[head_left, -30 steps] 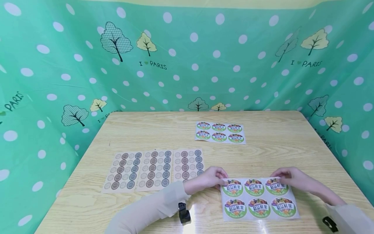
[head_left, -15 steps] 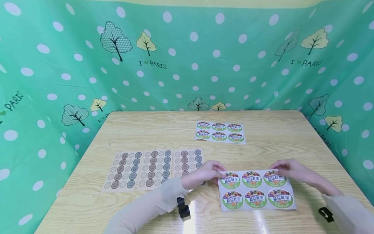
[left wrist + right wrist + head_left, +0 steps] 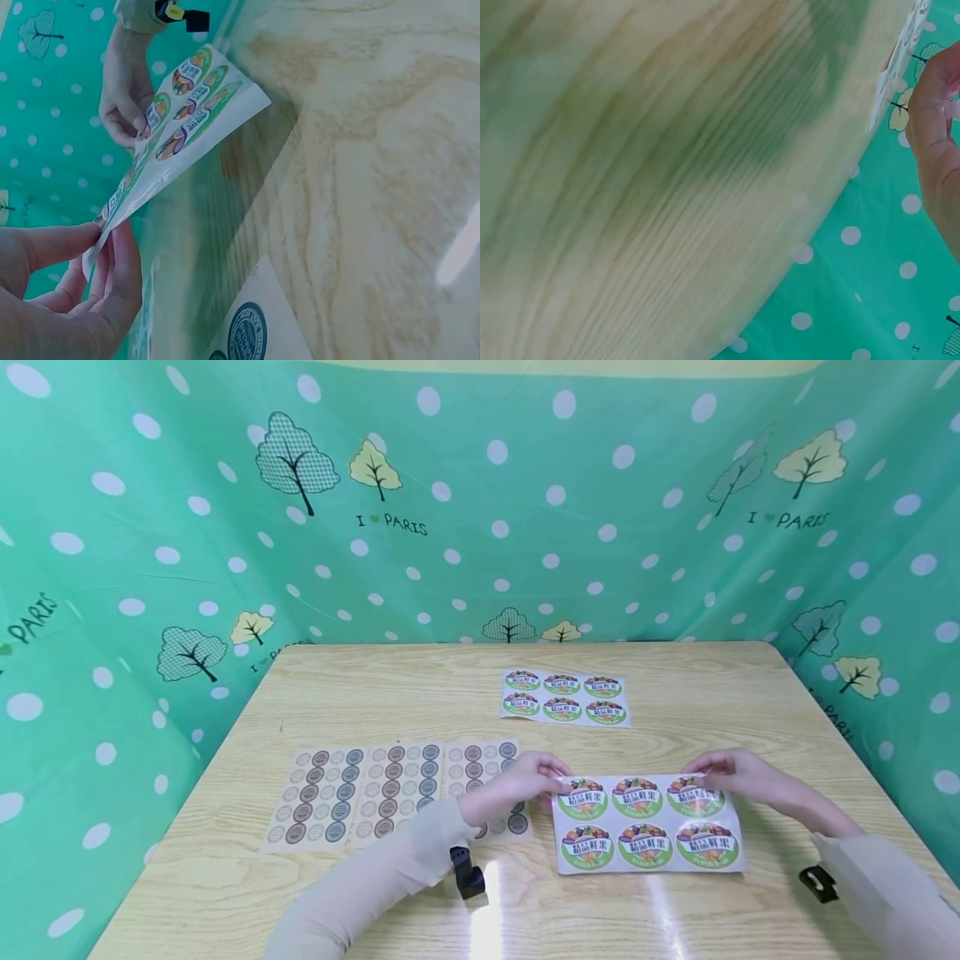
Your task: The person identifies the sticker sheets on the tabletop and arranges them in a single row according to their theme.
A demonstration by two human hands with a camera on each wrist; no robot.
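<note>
A white sticker sheet with two rows of round fruit labels is held by its far corners between both hands. My left hand pinches the far left corner, thumb on the printed face and fingers behind, as the left wrist view shows of the left hand. At the far right corner my right hand pinches the same sheet. In the left wrist view the sheet slants above the table with its near edge lifted. The right wrist view catches only part of the right hand at its edge.
A second fruit sticker sheet lies flat farther back on the wooden table. To the left, three sheets of small round brown and grey stickers lie side by side, the rightmost partly behind the left hand. A green dotted curtain surrounds the table.
Both hands have carried the fruit sticker sheet away from the body, toward the back of the table and slightly left. The other sheets have stayed in place.
</note>
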